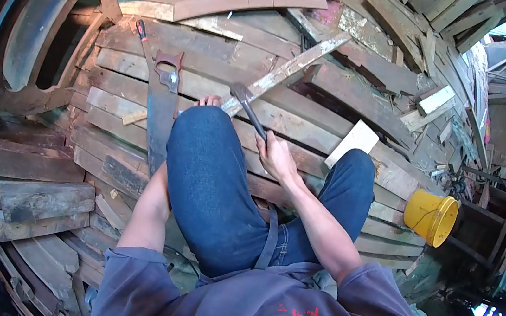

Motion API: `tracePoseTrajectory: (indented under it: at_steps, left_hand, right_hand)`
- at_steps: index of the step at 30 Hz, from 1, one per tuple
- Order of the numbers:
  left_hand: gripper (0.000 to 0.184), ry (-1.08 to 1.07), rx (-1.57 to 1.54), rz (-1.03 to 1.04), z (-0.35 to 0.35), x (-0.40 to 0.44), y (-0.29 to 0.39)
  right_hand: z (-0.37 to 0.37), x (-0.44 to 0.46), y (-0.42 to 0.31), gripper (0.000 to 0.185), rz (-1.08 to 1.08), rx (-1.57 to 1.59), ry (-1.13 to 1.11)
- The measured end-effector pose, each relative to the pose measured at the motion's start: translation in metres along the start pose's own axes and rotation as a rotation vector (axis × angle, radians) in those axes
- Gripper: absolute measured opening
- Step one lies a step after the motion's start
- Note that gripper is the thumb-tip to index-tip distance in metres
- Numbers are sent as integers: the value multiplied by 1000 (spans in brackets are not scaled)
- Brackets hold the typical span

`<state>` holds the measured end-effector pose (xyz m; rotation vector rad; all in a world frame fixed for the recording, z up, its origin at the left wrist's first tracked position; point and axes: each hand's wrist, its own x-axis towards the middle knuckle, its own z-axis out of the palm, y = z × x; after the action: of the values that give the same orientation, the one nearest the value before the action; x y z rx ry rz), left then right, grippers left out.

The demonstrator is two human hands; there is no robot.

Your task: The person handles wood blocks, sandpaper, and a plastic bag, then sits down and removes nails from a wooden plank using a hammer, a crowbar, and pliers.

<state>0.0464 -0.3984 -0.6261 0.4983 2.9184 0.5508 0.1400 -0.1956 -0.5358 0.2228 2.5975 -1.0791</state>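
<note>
My right hand (277, 157) is closed around the dark handle of a hammer (251, 114). The hammer's head lies over the near end of a long, pale, worn wood strip (287, 70), which slants away to the upper right. Beyond my left knee, the fingers of my left hand (209, 100) show, pressed together and curled, close to that same end of the strip. The knee hides the rest of this hand and whatever it grips. A handsaw (160, 107) with a brown handle lies to the left of my left knee.
A red-and-black-handled tool (141, 33) lies beside the saw. A curved wooden frame (60, 24) stands at the left, above stacked timber blocks (46, 201). A pale wood block (355, 143) lies by my right knee. A yellow bucket (429, 218) stands at the right. Planks and scraps cover the far side.
</note>
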Motion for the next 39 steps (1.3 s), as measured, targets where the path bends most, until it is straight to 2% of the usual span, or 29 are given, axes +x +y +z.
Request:
tracePoseTrajectory:
  at_steps: [3,5,10,13,15,17,19,22,31,36,39]
  left_hand:
    - [69,7,30,21,-5,-8,4]
    - [70,42,38,45,8,-5,-6]
    - [68,-199,84,-24,-12,7,4]
    - [65,-121,148,143,-26,-2,13]
    - [66,-243,190,128,-30,2,16]
    - [67,-319,215,138,-23,10,14]
    - [67,-280,262,126,-37,5,26]
    - [67,-200,239,135,-38,1,32]
    - [66,-192,334,90,-45,-3,52]
    - [65,-183,359,80,-47,-4,62]
    - [65,-178,374,101,-43,-1,57]
  right_hand:
    - [-9,-3,-17,29,11,-14,36]
    - [2,5,0,30,45,-95,10]
    - [-9,9,14,35,100,-10,2]
    - [-17,9,21,38,43,57,157]
    - [-30,14,23,41,121,191,199]
    - [-40,17,25,44,286,381,219]
    - [-45,21,36,45,262,387,280]
    - [-59,12,30,45,435,585,239]
    - [-64,7,48,45,392,559,258]
    - [-68,5,34,45,395,577,217]
    - [-66,5,34,46,330,483,230]
